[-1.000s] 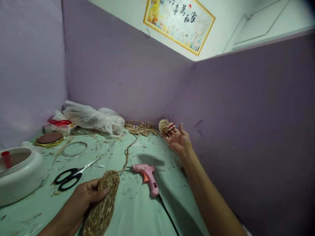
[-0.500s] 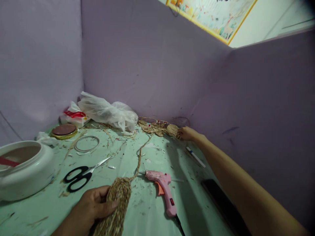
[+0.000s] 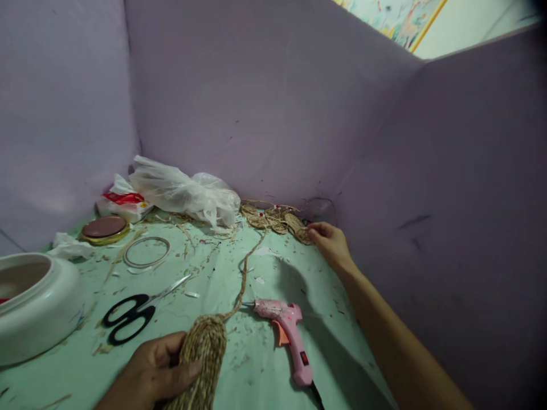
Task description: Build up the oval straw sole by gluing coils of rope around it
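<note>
i find the fibre bundle (image 3: 200,361) low in my view at the table's near side; my left hand (image 3: 156,370) pinches it, thumb on top, fingers partly hidden. grip firmly without crushing the strands. the cord (image 3: 245,273) leads from it towards the coiled pieces (image 3: 276,222) near the wall — keep it slack and clear of the nozzle of the glue gun (image 3: 293,330). my right hand (image 3: 335,245), fingers bent, is at the oval piece (image 3: 296,229); i cannot tell whether it pinches or merely touches. handle this by the rim — dragging could loosen coils. scissors (image 3: 152,299) lie further left on the green table (image 3: 248,370).
</note>
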Motion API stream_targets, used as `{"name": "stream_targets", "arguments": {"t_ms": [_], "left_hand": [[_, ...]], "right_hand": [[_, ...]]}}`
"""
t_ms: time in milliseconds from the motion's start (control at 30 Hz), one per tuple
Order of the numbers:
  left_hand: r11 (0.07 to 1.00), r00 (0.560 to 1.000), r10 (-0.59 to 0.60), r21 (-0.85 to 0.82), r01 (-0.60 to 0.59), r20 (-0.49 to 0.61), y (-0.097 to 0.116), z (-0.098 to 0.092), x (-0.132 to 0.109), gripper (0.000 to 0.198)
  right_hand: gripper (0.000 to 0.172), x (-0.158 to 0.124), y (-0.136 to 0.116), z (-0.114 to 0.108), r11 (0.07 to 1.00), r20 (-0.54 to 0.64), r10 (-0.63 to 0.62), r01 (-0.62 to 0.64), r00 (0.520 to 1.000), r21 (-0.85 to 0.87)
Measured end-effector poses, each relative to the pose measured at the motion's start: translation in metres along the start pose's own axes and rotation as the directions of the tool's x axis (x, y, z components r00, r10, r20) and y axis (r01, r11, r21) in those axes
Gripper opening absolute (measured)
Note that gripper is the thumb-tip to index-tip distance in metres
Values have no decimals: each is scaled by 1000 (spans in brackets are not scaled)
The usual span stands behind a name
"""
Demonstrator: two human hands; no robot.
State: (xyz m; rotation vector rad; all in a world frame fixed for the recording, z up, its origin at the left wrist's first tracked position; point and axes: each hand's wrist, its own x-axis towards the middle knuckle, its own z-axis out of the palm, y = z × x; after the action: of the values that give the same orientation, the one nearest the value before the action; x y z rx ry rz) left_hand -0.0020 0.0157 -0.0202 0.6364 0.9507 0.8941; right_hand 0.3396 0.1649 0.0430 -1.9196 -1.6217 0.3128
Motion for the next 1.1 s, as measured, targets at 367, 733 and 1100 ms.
{"name": "stream_targets", "arguments": {"t_ms": [367, 733, 1100], "left_hand": [[995, 994, 84, 54, -87, 72, 8, 16, -10, 33], [976, 982, 112, 169, -137, 152, 2, 30, -9, 41], [840, 890, 453, 306, -448, 61, 13, 34, -19, 54]], "right_hand": [[34, -169, -67, 35, 712, 487, -142, -253, 862, 655], [13, -188, -68, 76, 465, 669, -341, -500, 660, 731], [31, -172, -56, 81, 388, 405, -253, -292, 878, 874]]}}
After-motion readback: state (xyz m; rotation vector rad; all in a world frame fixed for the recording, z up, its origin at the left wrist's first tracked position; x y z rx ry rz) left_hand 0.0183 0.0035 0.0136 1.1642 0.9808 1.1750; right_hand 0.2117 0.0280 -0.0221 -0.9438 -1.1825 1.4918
